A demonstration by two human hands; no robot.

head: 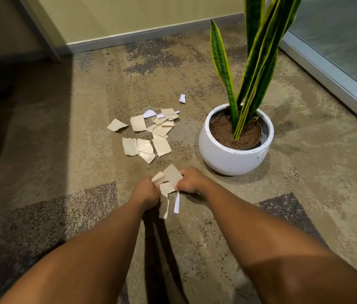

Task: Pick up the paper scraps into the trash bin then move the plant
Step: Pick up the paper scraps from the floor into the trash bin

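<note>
- Head view: left hand (146, 191) and right hand (189, 180) both curled round one small bunch of torn paper scraps (168, 179), held just above the carpet (85, 132) in front of the person.
- Two loose strips, one white (177, 202) and one tan (166, 210), dangling from or lying just under the bunch; which of the two, hard to tell.
- Judged step: gathering scraps into a handful before carrying them off. Best done by squeezing the bunch tight in one hand, tucking in the dangling strips, and freeing the other hand for the rest.
- Main pile of scraps (149, 134) lying farther ahead on the carpet, mostly tan, rough-edged, overlapping, with a few small white bits; one white scrap (182, 98) apart beyond it.
- Flat, thin pieces likely to cling to carpet pile; sliding fingertips under an edge probably better than pinching from above.
- Snake plant (258, 62) upright in a round white speckled pot (232, 156), just right of the pile, not yet moved.
- No trash bin in sight.
</note>
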